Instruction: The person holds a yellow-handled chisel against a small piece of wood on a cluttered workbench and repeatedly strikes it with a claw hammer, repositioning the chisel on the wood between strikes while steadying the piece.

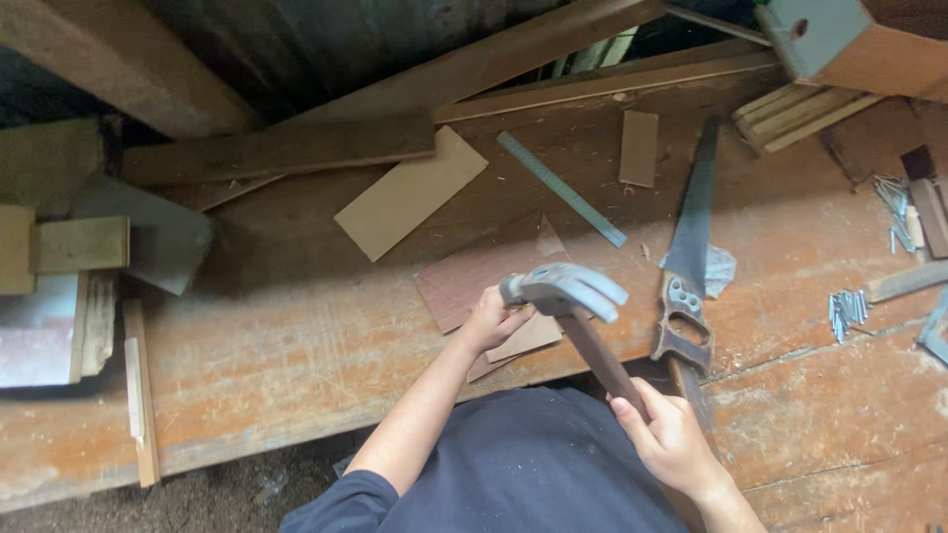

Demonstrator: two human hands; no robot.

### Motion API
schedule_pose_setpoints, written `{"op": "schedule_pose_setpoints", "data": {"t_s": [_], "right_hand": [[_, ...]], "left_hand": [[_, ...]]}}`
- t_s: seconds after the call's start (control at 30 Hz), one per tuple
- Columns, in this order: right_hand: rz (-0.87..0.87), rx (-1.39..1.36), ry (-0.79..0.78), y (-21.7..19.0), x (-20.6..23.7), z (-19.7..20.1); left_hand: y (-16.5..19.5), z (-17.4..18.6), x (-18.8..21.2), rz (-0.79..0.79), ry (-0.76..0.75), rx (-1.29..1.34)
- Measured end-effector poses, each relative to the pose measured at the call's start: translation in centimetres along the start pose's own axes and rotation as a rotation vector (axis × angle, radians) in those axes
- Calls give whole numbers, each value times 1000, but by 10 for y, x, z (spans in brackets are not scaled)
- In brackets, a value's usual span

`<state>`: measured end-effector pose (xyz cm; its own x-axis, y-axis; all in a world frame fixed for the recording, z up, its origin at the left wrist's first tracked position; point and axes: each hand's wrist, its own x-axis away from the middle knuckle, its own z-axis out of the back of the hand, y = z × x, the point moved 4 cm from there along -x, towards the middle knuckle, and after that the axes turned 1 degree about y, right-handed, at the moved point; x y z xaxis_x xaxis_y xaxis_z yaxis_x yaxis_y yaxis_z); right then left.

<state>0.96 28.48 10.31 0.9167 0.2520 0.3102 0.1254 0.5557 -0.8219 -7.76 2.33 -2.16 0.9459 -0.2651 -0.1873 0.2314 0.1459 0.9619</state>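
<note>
My right hand (667, 439) grips the wooden handle of a claw hammer (565, 288), whose grey metal head is raised just above my left hand. My left hand (491, 321) rests on thin brown plywood pieces (464, 278) lying on the worn wooden workbench (296, 326), fingers pinched together as if holding something small; what it holds is hidden by the hammer head. Both arms reach up from my dark shirt at the bottom.
A hand saw (688, 266) lies right of the hammer. A metal ruler (561, 189), a tan board (410, 192) and a small wood block (639, 148) lie farther back. Loose nails (847, 308) sit at right. Planks and scrap wood crowd the left and back.
</note>
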Motion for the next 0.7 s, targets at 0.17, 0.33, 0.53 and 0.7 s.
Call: {"op": "schedule_pose_setpoints", "data": {"t_s": [0.17,0.33,0.53,0.7], "right_hand": [[57,-248,151,8,5,19],[435,-768,378,-3,24,29],[295,-496,177,5,-13,5],[-88,286,-8,13,-15,-15]], "left_hand": [[2,12,-11,88,6,-26],[-6,12,-10,127,5,16],[-24,14,-11,100,2,10],[-29,5,3,121,2,45]]}}
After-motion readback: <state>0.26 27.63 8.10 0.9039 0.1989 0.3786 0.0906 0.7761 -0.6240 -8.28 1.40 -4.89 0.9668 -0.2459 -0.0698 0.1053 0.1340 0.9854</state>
